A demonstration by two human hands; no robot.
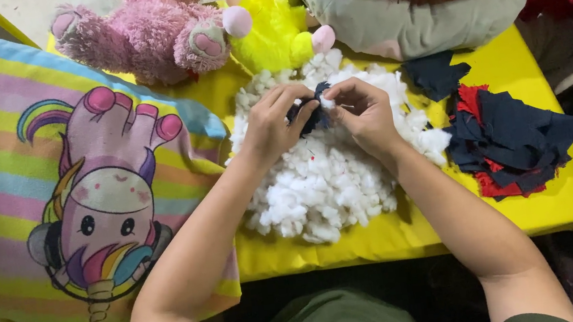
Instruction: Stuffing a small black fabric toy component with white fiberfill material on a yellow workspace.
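On the yellow table [561, 200] we see the striped unicorn pillow [86, 193], then a big white stuffing pile [326, 185] barely used, and above it our left hand [271, 123] and right hand [366, 111], fingers pinching 1 small dark fabric piece [311, 116], so stuffing looks just begun, scraps [510, 141] untouched.

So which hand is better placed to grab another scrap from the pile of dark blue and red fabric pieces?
Probably the right hand: the pile of dark blue and red fabric scraps lies on its side, while the left hand pinches the small dark fabric piece over the white stuffing.
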